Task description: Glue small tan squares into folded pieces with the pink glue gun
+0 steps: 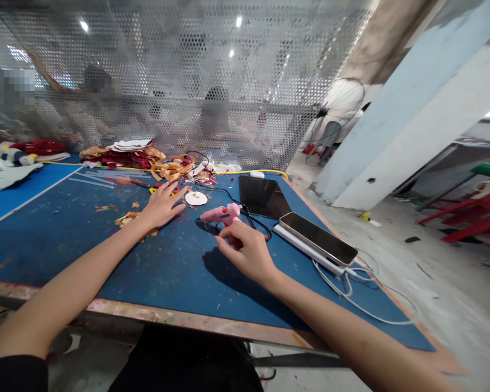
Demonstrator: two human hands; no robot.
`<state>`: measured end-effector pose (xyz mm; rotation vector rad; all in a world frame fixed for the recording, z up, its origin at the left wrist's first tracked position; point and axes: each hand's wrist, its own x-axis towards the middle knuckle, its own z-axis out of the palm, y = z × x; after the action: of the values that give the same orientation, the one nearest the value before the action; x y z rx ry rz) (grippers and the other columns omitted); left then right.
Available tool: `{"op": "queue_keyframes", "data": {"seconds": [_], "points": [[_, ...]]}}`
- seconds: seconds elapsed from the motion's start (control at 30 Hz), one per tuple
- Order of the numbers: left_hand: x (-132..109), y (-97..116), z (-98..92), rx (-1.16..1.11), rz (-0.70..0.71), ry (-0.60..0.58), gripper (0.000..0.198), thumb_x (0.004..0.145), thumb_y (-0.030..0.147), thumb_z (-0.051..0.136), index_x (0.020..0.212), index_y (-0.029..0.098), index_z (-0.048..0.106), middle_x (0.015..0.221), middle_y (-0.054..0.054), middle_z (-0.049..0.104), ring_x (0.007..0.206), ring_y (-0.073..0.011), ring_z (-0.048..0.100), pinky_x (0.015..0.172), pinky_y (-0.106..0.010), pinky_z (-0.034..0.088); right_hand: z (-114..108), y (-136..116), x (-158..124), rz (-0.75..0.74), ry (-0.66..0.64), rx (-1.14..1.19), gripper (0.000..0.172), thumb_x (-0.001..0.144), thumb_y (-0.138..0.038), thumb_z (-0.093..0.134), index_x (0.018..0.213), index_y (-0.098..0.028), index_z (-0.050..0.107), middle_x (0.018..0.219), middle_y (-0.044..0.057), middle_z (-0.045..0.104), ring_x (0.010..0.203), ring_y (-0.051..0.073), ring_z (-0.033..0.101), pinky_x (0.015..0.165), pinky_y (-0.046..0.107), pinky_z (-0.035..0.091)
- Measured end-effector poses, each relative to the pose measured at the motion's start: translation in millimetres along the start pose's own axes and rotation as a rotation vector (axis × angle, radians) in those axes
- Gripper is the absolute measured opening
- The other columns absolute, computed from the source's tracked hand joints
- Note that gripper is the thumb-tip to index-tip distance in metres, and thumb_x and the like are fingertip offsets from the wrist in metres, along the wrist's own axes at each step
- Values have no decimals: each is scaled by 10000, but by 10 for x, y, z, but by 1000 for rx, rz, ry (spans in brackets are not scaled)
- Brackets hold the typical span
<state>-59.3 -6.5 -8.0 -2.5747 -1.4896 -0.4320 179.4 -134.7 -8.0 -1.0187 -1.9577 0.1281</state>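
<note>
My left hand (162, 206) lies flat on the blue table (175, 272) with its fingers spread, fingertips close to a small white round disc (196, 198). My right hand (247, 250) hovers just in front of a pink glue gun (221, 214), fingers loosely curled and pinched together, nothing visible in them. The glue gun rests on the table with its black cord (245, 212) trailing to the right.
A dark tablet (263, 196) and a phone (318, 238) on a white power bank with white cables (359, 294) lie at the right. Red and gold scraps (139, 157) pile at the back. Perforated mesh screens off other people. The table edge is near me.
</note>
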Motion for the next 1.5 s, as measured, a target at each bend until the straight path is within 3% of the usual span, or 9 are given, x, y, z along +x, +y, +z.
{"op": "queue_keyframes", "data": {"seconds": [0.13, 0.23, 0.53, 0.67, 0.83, 0.97, 1.23, 1.5], "points": [[20, 24, 104, 1, 0, -115, 591, 936, 585, 374, 1474, 349, 304, 1588, -66, 205, 1455, -371, 131, 1121, -598, 181, 14, 0, 0, -1, -10, 6, 174, 842, -230, 560, 676, -190, 593, 598, -22, 508, 513, 101, 438, 510, 237, 346], [26, 35, 121, 11, -1, -170, 546, 924, 624, 358, 1410, 382, 421, 1589, -38, 205, 1453, -389, 126, 1113, -640, 142, 22, 4, -5, 0, -29, 10, 170, 842, -227, 560, 682, -188, 597, 596, -24, 503, 517, 100, 439, 510, 233, 344], [7, 86, 59, 78, 53, -96, 575, 895, 658, 388, 1339, 324, 535, 1581, -74, 230, 1465, -365, 62, 1123, -649, 33, 24, 13, -15, 5, -53, 10, 166, 847, -229, 564, 693, -182, 606, 602, -25, 491, 526, 101, 441, 519, 232, 347], [13, 71, 88, 85, 59, -67, 628, 892, 663, 390, 1386, 286, 481, 1576, -102, 238, 1464, -363, 71, 1125, -645, 42, 18, 15, -21, 2, -65, 11, 164, 848, -226, 564, 698, -175, 609, 610, -23, 492, 528, 98, 439, 520, 229, 343], [31, 4, 160, 58, 70, -48, 752, 908, 682, 286, 1439, 162, 401, 1574, -132, 229, 1450, -377, 134, 1140, -591, 147, 20, 23, -24, -4, -66, 12, 163, 847, -220, 564, 698, -173, 608, 614, -22, 494, 535, 97, 442, 525, 227, 341], [41, -21, 181, 32, 123, -22, 802, 894, 721, 216, 1448, 163, 377, 1571, -107, 250, 1450, -364, 134, 1150, -567, 152, 27, 22, -20, 2, -75, 8, 165, 850, -225, 558, 697, -181, 605, 611, -23, 495, 537, 98, 443, 527, 228, 340], [62, -25, 190, 12, 160, 4, 847, 869, 752, 238, 1383, 116, 461, 1463, -163, 423, 1407, -358, 236, 1148, -535, 164, 27, 12, -24, 4, -88, 21, 162, 851, -227, 554, 700, -185, 598, 610, -21, 502, 535, 100, 446, 525, 231, 345], [69, -70, 255, -5, 125, -69, 883, 873, 752, 200, 1490, 125, 275, 1553, -166, 268, 1447, -349, 169, 1145, -556, 136, 28, 11, -19, 1, -91, 27, 162, 850, -223, 552, 703, -181, 604, 612, -20, 507, 536, 100, 454, 529, 230, 352]]}}
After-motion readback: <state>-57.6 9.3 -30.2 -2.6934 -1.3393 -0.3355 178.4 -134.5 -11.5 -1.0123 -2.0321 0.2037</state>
